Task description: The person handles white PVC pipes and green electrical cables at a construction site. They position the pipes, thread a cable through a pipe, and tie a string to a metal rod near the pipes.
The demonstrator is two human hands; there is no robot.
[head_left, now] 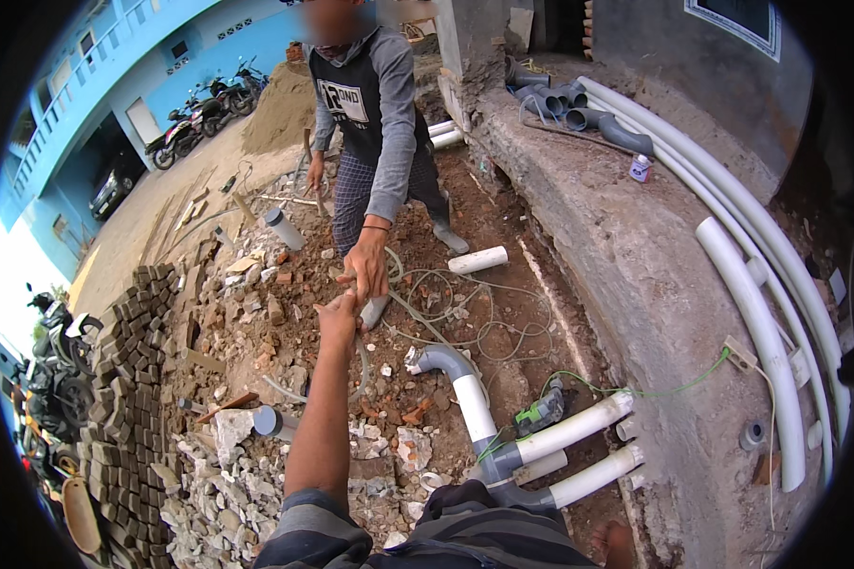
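My left hand [337,318] reaches far forward, its fingers closed and meeting a co-worker's hand [367,266]. Anything held between the two hands is too small to make out. At the lower right edge shows a patch of bare skin [617,544], and I cannot tell whether it is my right hand or a foot. In front of me lies a joined pipe run: a grey elbow [443,358], a white pipe [473,403] and a grey tee fitting [499,459]. White pipes [579,427] lead from it to the concrete ledge. A green power tool [541,413] rests beside them.
The co-worker [370,104] stands across the rubble. A thin hose [484,327] loops over the soil near a short white pipe [478,260]. Stacked paving blocks [128,398] stand left. Long white pipes [759,360] and a socket box [741,353] lie on the concrete ledge [579,228].
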